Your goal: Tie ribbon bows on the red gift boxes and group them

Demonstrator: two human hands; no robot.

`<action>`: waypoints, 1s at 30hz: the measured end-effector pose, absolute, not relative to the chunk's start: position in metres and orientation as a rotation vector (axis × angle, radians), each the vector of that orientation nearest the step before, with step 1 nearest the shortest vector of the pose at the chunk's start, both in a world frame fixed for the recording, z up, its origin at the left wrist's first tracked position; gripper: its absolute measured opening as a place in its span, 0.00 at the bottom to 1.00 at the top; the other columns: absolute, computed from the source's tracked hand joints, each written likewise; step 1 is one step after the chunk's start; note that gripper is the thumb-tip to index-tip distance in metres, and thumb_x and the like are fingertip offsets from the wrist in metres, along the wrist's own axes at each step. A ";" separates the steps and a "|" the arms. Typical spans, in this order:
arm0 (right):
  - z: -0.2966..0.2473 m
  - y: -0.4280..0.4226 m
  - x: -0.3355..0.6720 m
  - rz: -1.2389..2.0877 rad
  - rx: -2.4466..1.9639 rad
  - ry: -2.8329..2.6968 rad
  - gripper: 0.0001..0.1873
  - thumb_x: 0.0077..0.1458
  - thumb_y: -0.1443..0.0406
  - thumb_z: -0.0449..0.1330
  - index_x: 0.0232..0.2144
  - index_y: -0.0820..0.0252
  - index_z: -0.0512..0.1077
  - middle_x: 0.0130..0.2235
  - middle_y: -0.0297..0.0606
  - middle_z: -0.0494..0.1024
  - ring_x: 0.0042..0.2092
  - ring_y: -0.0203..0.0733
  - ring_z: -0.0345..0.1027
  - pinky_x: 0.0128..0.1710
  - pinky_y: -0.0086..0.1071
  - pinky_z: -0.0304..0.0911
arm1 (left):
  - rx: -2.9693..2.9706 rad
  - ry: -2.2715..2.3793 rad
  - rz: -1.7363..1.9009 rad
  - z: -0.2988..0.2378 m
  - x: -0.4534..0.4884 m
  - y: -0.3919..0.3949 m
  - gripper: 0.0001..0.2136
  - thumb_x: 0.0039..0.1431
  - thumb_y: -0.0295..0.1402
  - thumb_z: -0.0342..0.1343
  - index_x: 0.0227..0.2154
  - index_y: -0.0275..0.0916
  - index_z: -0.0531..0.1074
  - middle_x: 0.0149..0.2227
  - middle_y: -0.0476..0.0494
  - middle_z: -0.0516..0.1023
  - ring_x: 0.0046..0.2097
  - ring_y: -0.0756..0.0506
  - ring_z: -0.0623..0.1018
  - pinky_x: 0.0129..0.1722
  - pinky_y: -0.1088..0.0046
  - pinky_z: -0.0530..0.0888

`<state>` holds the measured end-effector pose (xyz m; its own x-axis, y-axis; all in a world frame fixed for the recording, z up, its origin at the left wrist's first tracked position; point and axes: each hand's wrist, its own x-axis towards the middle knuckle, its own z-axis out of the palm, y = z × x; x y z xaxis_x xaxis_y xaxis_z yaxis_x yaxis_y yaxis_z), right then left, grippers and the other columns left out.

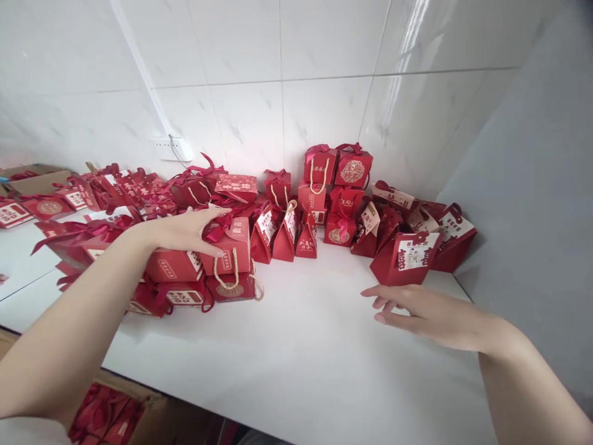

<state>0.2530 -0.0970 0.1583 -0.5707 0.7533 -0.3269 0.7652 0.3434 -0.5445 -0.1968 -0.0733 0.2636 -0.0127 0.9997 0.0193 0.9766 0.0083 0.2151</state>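
My left hand (188,232) reaches over the near end of a stack on the left. Its thumb and forefinger span a red gift box (236,244) with a dark red ribbon bow and a gold rope handle. The thumb lies along the front of this box, and the other fingers are partly hidden behind. Under it sits another red gift box (231,289) with a round gold emblem. To the right, my right hand (417,312) hovers low over the white table (306,352), holding nothing, fingers apart. Closest to it stands a red tent-shaped gift box (403,259) with a white label.
Along the tiled wall stand tent-shaped boxes (285,238) and a stack of handled boxes (354,168). Many more red boxes (111,191) crowd the far left, by an open carton (39,182). A grey panel (523,204) bounds the right side. Below the table, a carton holds red boxes (106,411).
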 end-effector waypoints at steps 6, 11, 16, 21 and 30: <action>0.166 -0.096 0.260 -1.068 1.422 2.610 0.28 0.62 0.44 0.50 0.60 0.44 0.65 0.53 0.39 0.76 0.55 0.54 0.69 0.52 0.43 0.67 | 2.474 1.831 0.294 0.291 -0.164 -0.095 0.50 0.45 0.49 0.68 0.69 0.48 0.49 0.68 0.44 0.58 0.66 0.32 0.63 0.64 0.57 0.62; 0.177 -0.096 0.281 -1.003 1.495 2.686 0.28 0.63 0.46 0.51 0.61 0.46 0.64 0.56 0.40 0.75 0.56 0.54 0.70 0.52 0.44 0.68 | 2.554 1.587 0.316 0.302 -0.120 -0.100 0.48 0.43 0.53 0.66 0.67 0.57 0.52 0.68 0.51 0.59 0.66 0.31 0.62 0.62 0.56 0.67; 0.196 -0.109 0.300 -0.921 1.681 2.742 0.28 0.62 0.47 0.52 0.61 0.46 0.65 0.58 0.38 0.74 0.54 0.53 0.72 0.52 0.45 0.70 | 2.488 1.591 0.218 0.253 -0.056 -0.087 0.47 0.48 0.53 0.62 0.69 0.51 0.48 0.67 0.41 0.61 0.60 0.30 0.71 0.51 0.60 0.74; 0.204 -0.117 0.307 -0.855 1.705 2.834 0.25 0.62 0.50 0.54 0.59 0.47 0.68 0.53 0.39 0.78 0.52 0.51 0.75 0.45 0.41 0.75 | 2.406 1.674 0.097 0.206 -0.025 -0.077 0.50 0.41 0.60 0.62 0.66 0.41 0.59 0.50 0.32 0.77 0.42 0.32 0.81 0.31 0.68 0.73; 0.214 -0.134 0.278 -0.633 1.351 3.258 0.17 0.65 0.60 0.56 0.54 0.54 0.71 0.47 0.38 0.81 0.47 0.42 0.77 0.44 0.34 0.74 | 2.254 1.554 0.291 0.233 -0.060 -0.078 0.32 0.59 0.54 0.53 0.64 0.48 0.62 0.42 0.46 0.82 0.39 0.42 0.82 0.34 0.75 0.74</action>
<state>0.2776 -0.1335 0.2143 -0.6334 0.7283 0.2617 0.5773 0.6698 -0.4670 -0.0596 -0.0778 0.2328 0.3652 0.9298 -0.0468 0.8496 -0.3123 0.4249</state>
